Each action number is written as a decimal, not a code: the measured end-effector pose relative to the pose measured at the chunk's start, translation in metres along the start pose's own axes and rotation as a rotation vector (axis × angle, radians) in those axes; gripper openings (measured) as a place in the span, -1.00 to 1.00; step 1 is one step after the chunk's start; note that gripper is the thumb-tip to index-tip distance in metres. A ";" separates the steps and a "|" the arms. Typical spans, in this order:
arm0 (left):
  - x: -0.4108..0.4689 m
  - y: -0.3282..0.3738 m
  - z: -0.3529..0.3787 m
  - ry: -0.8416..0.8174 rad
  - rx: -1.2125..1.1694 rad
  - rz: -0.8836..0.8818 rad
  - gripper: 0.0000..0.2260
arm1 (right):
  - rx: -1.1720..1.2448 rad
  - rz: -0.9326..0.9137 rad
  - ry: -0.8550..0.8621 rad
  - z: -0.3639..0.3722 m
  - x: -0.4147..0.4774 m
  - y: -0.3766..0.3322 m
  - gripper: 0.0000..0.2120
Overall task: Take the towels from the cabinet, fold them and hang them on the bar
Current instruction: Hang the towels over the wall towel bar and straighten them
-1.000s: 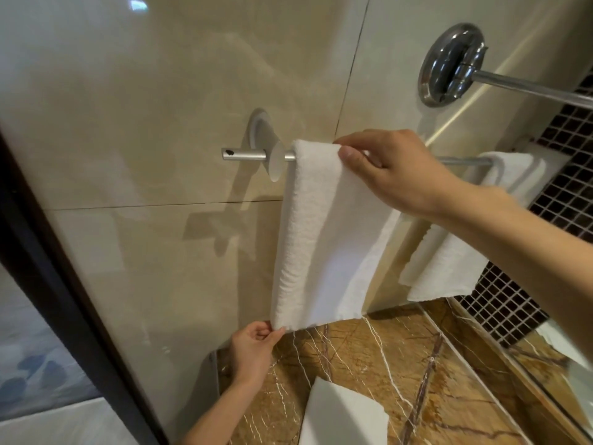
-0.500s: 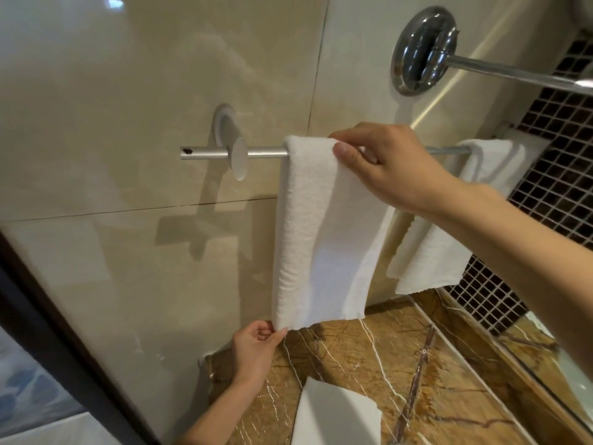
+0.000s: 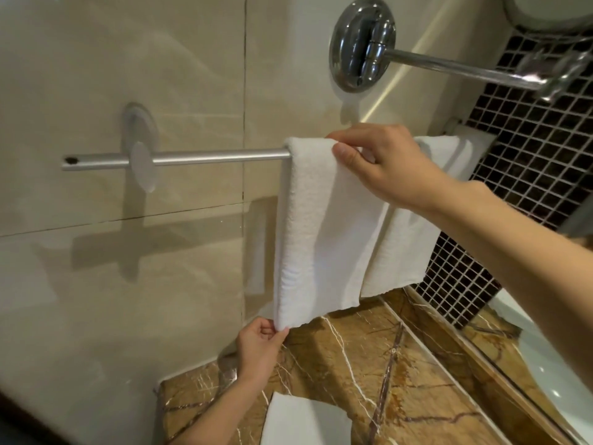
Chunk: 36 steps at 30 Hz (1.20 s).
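Observation:
A folded white towel (image 3: pixel 317 232) hangs over the silver bar (image 3: pixel 208 157) on the beige tiled wall. My right hand (image 3: pixel 382 165) pinches its top fold where it lies over the bar. My left hand (image 3: pixel 261 343) grips the towel's lower left corner from below. A second white towel (image 3: pixel 414 239) hangs on the same bar just to the right, partly hidden behind my right forearm. Another white towel (image 3: pixel 301 422) lies on the brown marble counter (image 3: pixel 369 364) at the bottom.
A chrome wall mount (image 3: pixel 361 43) with a long arm juts out above the bar. Dark mosaic tiles (image 3: pixel 529 162) cover the wall on the right. A white basin edge (image 3: pixel 526 342) shows at the lower right.
The towel has slid to the right along the bar, away from the bracket, with both hands still holding it. More bare bar shows on its left.

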<state>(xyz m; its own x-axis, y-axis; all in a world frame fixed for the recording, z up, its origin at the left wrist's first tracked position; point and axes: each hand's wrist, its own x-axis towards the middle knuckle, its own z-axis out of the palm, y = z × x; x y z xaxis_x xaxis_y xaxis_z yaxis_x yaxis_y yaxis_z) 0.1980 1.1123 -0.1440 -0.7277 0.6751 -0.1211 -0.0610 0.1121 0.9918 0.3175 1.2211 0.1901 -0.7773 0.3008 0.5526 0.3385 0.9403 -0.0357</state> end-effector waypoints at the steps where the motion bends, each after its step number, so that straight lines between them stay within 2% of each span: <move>1: 0.001 0.000 0.005 -0.012 0.010 -0.001 -0.80 | 0.005 0.016 0.004 -0.001 -0.002 0.004 -0.66; 12: 0.011 0.001 0.041 -0.061 0.066 0.034 -0.82 | 0.033 0.096 0.036 -0.006 -0.011 0.030 -0.71; 21: 0.015 -0.004 0.033 -0.052 0.083 0.031 -0.83 | 0.029 0.144 0.041 -0.004 -0.012 0.026 -0.71; 25: 0.012 -0.001 0.026 -0.111 0.082 0.042 -0.84 | 0.029 0.198 -0.011 -0.009 -0.011 0.017 -0.71; 28: 0.005 0.004 0.016 -0.175 0.105 0.054 -0.79 | -0.047 0.244 -0.103 -0.014 -0.012 0.007 -0.67; 32: -0.012 0.015 -0.008 -0.277 0.238 0.111 -0.69 | -0.048 0.280 -0.095 -0.014 -0.036 -0.019 -0.56; 36: -0.024 0.029 -0.035 -0.349 0.314 0.140 -0.77 | -0.063 0.349 -0.211 -0.016 -0.064 -0.038 -0.42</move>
<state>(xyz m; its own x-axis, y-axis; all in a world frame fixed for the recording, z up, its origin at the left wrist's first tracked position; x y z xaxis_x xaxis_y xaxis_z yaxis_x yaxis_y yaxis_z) 0.1903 1.0738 -0.1112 -0.4386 0.8975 -0.0467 0.2691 0.1807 0.9460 0.3632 1.1639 0.1691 -0.6995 0.6325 0.3328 0.6281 0.7662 -0.1359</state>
